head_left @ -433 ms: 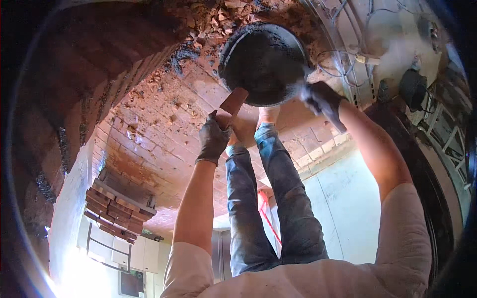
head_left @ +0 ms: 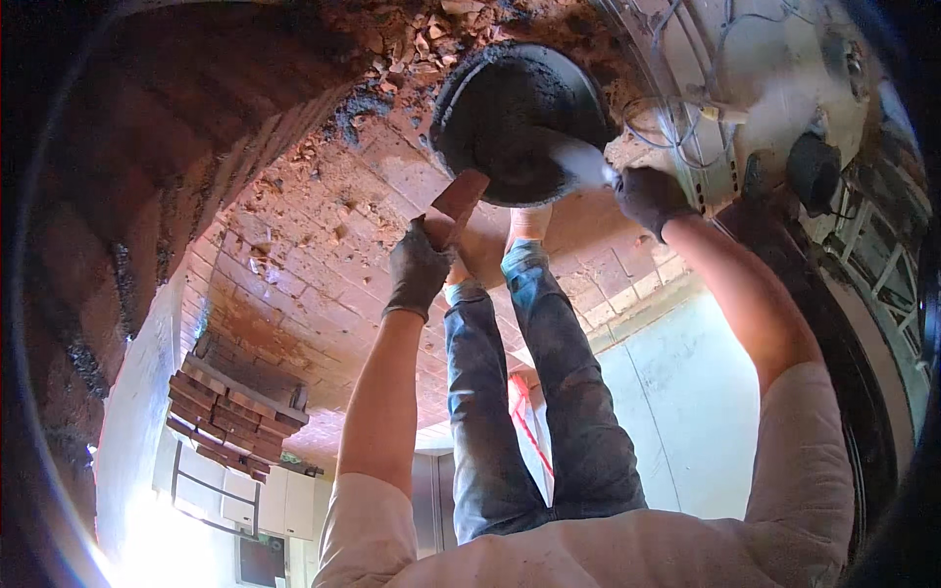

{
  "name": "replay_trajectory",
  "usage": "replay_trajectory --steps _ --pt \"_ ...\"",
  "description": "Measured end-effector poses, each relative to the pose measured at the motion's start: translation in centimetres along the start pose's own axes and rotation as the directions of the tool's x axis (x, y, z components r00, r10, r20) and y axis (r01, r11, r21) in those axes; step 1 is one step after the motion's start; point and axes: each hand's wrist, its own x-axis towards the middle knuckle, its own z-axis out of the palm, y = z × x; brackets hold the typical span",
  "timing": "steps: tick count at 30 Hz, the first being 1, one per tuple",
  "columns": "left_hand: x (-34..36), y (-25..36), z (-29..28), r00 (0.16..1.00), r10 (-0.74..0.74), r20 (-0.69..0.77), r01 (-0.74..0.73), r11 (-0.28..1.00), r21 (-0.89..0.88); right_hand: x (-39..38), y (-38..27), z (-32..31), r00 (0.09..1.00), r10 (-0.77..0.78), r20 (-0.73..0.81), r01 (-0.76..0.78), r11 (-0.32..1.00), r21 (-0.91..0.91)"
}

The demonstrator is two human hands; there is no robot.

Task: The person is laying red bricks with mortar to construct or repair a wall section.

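Note:
My left hand [head_left: 420, 265], in a dark glove, is closed around one end of a flat reddish brick [head_left: 459, 201]. The brick's other end points up toward the near rim of a round black tub [head_left: 598, 103]. Dark grey mortar [head_left: 510, 108] lies inside the tub. My right hand [head_left: 651, 201], also gloved, grips a trowel [head_left: 580, 162] just right of the tub. Its blade, smeared by motion, reaches over the rim above the mortar.
Broken brick pieces [head_left: 431, 39] lie beyond the tub on the dusty paved floor [head_left: 323, 265]. A brick wall [head_left: 196, 167] rises at left. Stacked bricks [head_left: 225, 416] stand at lower left. Cables [head_left: 676, 127] and a dark bucket [head_left: 814, 171] are at right.
My right hand has turned, and the trowel blade has swung left over the mortar in the tub. My left hand and the brick stay nearly in place.

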Motion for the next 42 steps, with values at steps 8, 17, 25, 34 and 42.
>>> replay_trajectory --steps 8,17,25,34,42 --pt "0.2 0.1 -0.6 0.999 0.032 -0.003 -0.031 0.995 0.099 0.5 -9.3 5.1 0.996 0.004 -0.09 0.029 0.929 0.369" --pt "-1.4 0.2 -0.3 0.996 0.051 -0.071 -0.044 0.994 0.098 3.0 -8.9 5.5 0.976 0.119 0.185 -0.22 0.526 0.821" --pt "-9.8 3.0 -6.3 0.965 0.131 -0.228 -0.126 0.991 0.033 -6.4 -5.1 3.4 0.985 0.066 0.159 -0.171 0.478 0.861" --pt "-15.7 14.5 -18.7 0.865 0.497 -0.073 -0.502 0.855 -0.128 -30.3 -0.2 -9.0 0.953 -0.093 -0.288 0.297 0.465 0.834" --pt "-23.6 29.7 -27.4 0.503 0.861 -0.074 -0.859 0.508 0.061 -46.4 1.1 -22.9 0.512 -0.4 -0.76 0.395 0.895 -0.206"
